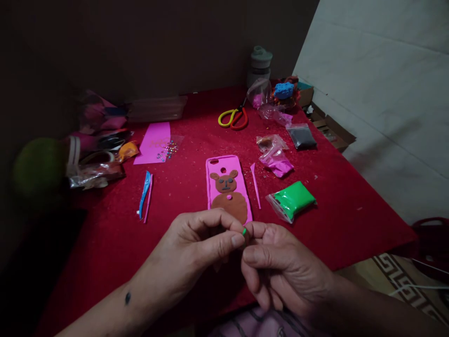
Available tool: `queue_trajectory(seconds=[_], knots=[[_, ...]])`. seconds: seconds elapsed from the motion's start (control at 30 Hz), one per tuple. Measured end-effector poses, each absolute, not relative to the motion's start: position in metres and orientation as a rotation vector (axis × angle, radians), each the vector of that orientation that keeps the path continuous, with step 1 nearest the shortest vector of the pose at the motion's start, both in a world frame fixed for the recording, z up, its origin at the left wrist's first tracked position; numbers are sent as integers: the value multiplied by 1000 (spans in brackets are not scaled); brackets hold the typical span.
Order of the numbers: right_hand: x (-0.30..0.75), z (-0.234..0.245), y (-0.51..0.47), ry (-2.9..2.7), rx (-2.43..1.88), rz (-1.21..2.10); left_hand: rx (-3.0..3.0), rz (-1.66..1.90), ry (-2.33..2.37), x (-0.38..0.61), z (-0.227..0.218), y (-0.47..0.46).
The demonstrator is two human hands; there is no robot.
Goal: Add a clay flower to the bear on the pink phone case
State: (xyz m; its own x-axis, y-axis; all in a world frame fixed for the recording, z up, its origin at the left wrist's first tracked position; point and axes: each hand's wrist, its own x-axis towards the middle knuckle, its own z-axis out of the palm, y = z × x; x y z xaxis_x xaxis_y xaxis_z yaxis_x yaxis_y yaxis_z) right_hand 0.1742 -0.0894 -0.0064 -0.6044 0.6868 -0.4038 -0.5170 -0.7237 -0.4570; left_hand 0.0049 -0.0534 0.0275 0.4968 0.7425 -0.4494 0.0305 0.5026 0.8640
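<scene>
Your left hand (201,243) has its grip pinched together; your right hand (289,267), beside it, has thumb and forefinger parted. On the red surface (182,187), the pink case (232,164) looks light: take its edges. Clamped between your left fingertips, the green bit (244,231) seems soft, easily squashed; pinch its sides lightly.

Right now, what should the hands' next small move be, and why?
Probably roll the green bit into a rounder ball: the left hand pinches it, the right hand is close beside it, and it looks oblong, unlike the round pink dot on the brown bear.
</scene>
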Motion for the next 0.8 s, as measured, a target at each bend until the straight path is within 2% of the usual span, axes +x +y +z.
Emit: queue_trajectory(seconds=[0.13,0.27,0.37,0.57,0.8], knots=[[177,-7,-92,-504,-796,2269,919,544,959,3,26,-50],[180,-4,-95,-695,-1039,1938,880,495,946,2,25,-46],[182,2,-93,-786,-1069,1755,822,451,914,3,22,-44],[182,8,-86,-801,-1035,1869,860,425,911,4,23,-46],[176,9,-85,-764,-1125,1802,940,399,1008,6,26,-51]])
